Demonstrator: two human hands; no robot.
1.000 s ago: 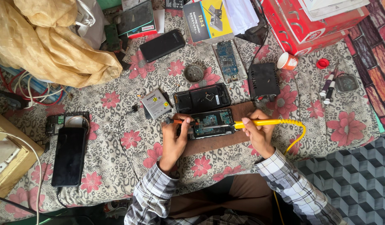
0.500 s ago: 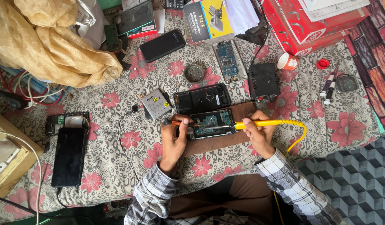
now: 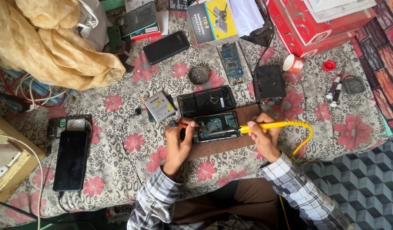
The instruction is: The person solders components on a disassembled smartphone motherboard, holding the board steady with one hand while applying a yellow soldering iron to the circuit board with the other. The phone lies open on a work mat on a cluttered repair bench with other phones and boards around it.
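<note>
Floral cloth underlies an opened phone (image 3: 216,126), likely fragile; left hand (image 3: 178,145) pinches tweezers (image 3: 184,125), right hand (image 3: 264,136) grips yellow soldering iron (image 3: 269,126).

A yellow cloth (image 3: 47,40) lies bunched at the far left. A black phone (image 3: 71,159) rests face up beside a wooden box (image 3: 9,170). Red cartons (image 3: 320,25) are stacked near a small cup (image 3: 293,63) and a black power box (image 3: 269,83).

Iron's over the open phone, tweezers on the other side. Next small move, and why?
Probably ease the yellow soldering iron tip down onto the board of the opened phone. The right hand holds it at the phone's right edge, and the left hand steadies an orange-handled tool at the left edge.
</note>
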